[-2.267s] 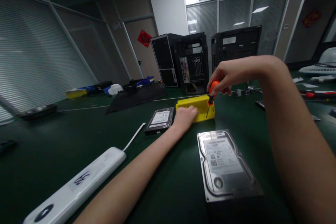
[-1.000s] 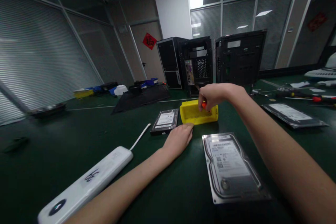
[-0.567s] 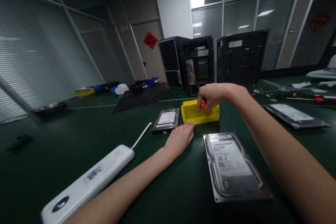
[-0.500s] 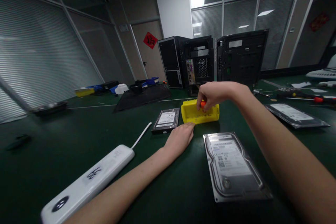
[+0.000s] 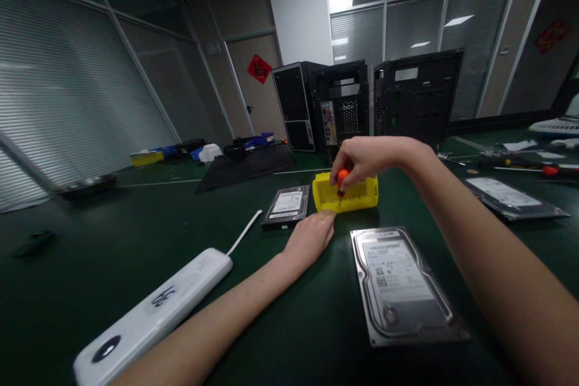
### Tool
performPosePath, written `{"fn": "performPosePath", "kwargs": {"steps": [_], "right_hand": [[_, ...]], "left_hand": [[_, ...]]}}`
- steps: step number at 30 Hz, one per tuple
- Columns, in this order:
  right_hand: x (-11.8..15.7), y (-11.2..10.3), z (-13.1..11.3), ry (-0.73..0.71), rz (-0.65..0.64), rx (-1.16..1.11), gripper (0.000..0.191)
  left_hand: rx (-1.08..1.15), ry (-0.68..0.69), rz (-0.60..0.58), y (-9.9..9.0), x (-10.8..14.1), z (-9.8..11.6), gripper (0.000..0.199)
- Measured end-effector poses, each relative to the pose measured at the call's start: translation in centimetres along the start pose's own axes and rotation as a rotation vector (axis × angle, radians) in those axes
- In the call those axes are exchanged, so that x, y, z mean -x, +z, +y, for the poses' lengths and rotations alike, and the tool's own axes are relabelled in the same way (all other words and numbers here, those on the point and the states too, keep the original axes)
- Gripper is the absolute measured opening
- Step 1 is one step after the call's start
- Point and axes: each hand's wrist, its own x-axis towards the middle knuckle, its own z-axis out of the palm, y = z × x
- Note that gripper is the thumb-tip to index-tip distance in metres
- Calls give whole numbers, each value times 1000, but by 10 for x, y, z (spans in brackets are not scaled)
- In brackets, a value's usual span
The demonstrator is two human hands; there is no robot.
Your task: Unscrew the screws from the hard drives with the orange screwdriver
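In the middle of the table a yellow parts bin (image 5: 366, 196) has its inside facing me, with several small screws in it. My left hand (image 5: 312, 235) lies palm down, its fingers closed at the bin's lower left front edge. From above, my right hand (image 5: 350, 163) grips a short orange-handled screwdriver (image 5: 342, 178), whose shaft points down into the bin near the screws. Whether a screw is on its tip is too small to tell. One hard drive (image 5: 287, 204) lies left of the bin; a larger-looking hard drive (image 5: 402, 283) lies in front of it.
A white power strip (image 5: 154, 313) runs along the left front. Computer cases (image 5: 344, 102) stand behind the bin. Another hard drive (image 5: 511, 196) and a long red-handled screwdriver (image 5: 549, 171) lie at the right. A black mat (image 5: 246, 163) is at the back left.
My right hand has moved slightly left and tipped the screwdriver, so more of its orange handle and its shaft show. My left hand stays on the bin's edge.
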Motion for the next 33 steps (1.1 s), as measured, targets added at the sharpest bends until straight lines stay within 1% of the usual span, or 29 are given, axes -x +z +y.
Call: {"fn": "performPosePath", "kwargs": {"steps": [4, 8, 13, 17, 23, 29, 33], "right_hand": [[0, 0, 1, 21, 0, -1, 37], [1, -1, -1, 8, 14, -12, 37], [3, -3, -3, 12, -10, -45, 40], [5, -3, -4, 11, 18, -30, 39], [4, -3, -4, 36, -12, -30, 41], [3, -2, 1, 36, 24, -4, 38], [7, -6, 1, 32, 51, -14, 38]], "left_hand": [[-11, -2, 0, 0, 1, 0, 33], [-10, 0, 8, 2, 1, -1, 32], [0, -5, 9, 2, 0, -1, 32], [11, -6, 1, 0, 0, 0, 32], [22, -10, 2, -1, 1, 0, 32], [25, 6, 22, 3, 1, -2, 32], [31, 9, 29, 4, 1, -3, 31]]}}
